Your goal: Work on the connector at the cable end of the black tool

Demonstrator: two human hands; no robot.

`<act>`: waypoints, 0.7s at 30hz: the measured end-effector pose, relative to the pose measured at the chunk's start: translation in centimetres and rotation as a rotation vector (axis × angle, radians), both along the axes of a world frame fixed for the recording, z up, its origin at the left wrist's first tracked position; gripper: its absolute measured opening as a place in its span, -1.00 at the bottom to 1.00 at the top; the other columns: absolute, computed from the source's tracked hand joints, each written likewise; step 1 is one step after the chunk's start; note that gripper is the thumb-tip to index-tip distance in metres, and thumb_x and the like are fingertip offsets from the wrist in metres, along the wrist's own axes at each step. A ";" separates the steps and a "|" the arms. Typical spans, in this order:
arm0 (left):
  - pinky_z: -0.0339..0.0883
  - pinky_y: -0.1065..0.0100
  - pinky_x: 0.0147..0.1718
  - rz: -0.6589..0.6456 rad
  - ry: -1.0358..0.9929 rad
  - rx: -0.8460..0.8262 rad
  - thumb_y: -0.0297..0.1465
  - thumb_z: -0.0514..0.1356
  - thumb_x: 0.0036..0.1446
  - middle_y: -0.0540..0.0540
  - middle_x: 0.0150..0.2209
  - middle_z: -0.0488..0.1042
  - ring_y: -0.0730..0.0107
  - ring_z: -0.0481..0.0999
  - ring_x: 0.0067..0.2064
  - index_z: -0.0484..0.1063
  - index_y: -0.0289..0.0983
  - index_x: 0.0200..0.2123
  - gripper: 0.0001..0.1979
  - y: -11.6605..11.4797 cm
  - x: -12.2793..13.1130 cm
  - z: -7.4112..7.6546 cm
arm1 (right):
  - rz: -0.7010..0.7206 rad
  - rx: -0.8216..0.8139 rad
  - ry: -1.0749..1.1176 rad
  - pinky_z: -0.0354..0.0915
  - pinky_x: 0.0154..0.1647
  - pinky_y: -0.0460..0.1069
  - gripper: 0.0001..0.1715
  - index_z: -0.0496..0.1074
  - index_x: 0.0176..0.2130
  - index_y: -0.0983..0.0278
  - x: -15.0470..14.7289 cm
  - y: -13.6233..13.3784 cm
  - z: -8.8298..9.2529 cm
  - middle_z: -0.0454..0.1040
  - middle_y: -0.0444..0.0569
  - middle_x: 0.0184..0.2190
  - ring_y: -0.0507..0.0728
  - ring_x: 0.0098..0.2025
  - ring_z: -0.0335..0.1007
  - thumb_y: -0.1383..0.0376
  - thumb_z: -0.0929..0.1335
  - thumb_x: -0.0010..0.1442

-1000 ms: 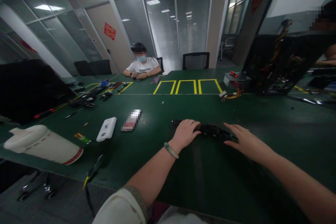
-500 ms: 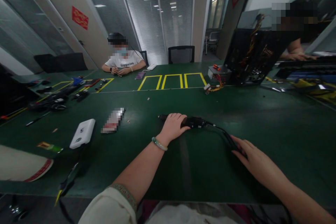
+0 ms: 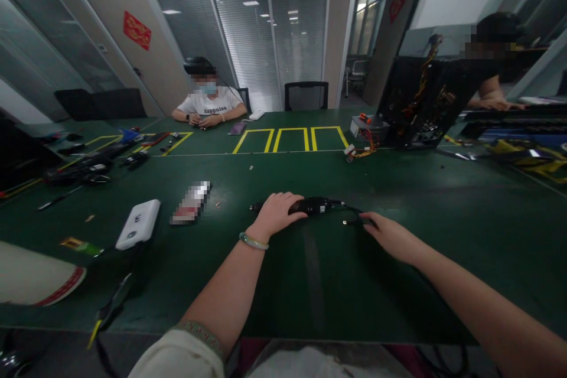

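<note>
In the head view my left hand [image 3: 277, 215] is wrapped over a long black corded tool [image 3: 314, 205] that looks like an electric screwdriver and lies sideways on the green table. Its narrow tip sticks out on the left of my hand, and a thin cord leaves its right end. My right hand [image 3: 390, 237] pinches a black cable [image 3: 363, 220] just right of the tool. A small plug [image 3: 346, 222] with a bright metal end points left from those fingers. Part of the cable is hidden behind my right hand and forearm.
A white power bank [image 3: 139, 224] and a blurred-out flat packet [image 3: 190, 202] lie to the left. A black computer case [image 3: 420, 100] and a power supply [image 3: 370, 127] stand at the back right. One person sits opposite; another works far right.
Both hands have shifted left, the black tool sliding along under my left hand. My right hand has come closer to the tool, and the plug end now shows at its fingertips.
</note>
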State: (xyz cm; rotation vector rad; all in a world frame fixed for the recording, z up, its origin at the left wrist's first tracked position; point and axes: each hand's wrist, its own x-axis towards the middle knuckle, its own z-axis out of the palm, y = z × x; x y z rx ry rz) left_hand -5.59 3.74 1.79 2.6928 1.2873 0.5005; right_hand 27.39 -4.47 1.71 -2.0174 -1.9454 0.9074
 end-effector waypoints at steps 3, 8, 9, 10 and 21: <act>0.28 0.18 -0.03 -0.016 -0.021 0.028 -0.04 0.05 0.27 -0.08 -0.01 0.41 0.23 0.40 -0.02 0.34 -0.16 0.08 -0.56 0.0 0.3 0.0 | 0.094 0.199 -0.268 0.34 -0.08 0.16 -0.54 0.37 0.08 0.17 -0.9 -0.3 0.1 0.36 0.09 0.00 0.31 -0.04 0.36 0.11 0.32 0.22; 0.28 0.16 0.03 -0.023 -0.065 0.119 -0.23 -0.01 0.36 -0.08 0.04 0.39 0.28 0.38 0.03 0.27 -0.17 0.15 -0.64 0.2 1.5 -0.9 | 0.392 0.444 -0.401 0.27 -0.02 0.22 -0.83 0.50 -0.24 0.22 -2.0 0.8 1.2 0.34 0.09 -0.05 0.32 -0.05 0.32 0.23 0.34 0.17; 0.28 0.15 0.04 -0.016 -0.070 0.129 -0.26 -0.02 0.37 -0.08 0.04 0.39 0.29 0.38 0.04 0.27 -0.16 0.16 -0.66 0.3 1.6 -1.0 | 0.459 0.436 -0.365 0.25 0.00 0.23 -0.83 0.49 -0.24 0.21 -2.2 1.3 1.5 0.36 0.07 -0.07 0.31 -0.05 0.32 0.22 0.34 0.18; 0.28 0.15 0.04 -0.006 -0.075 0.136 -0.27 -0.02 0.38 -0.08 0.03 0.40 0.28 0.37 0.05 0.27 -0.16 0.15 -0.66 0.4 1.8 -1.2 | 0.517 0.411 -0.317 0.23 0.02 0.23 -0.82 0.49 -0.23 0.19 -2.3 1.9 1.8 0.40 0.03 -0.11 0.29 -0.06 0.33 0.21 0.33 0.20; 0.32 0.26 -0.03 0.008 -0.065 0.120 -0.28 -0.06 0.40 -0.01 -0.07 0.48 0.37 0.45 -0.07 0.36 -0.15 0.03 -0.72 1.3 1.6 -0.9 | 0.125 0.237 0.645 0.23 -0.57 -0.11 -0.60 0.26 -0.26 0.23 -5.1 4.5 2.8 0.34 -0.18 -0.50 0.00 -0.56 0.24 -0.06 0.28 0.24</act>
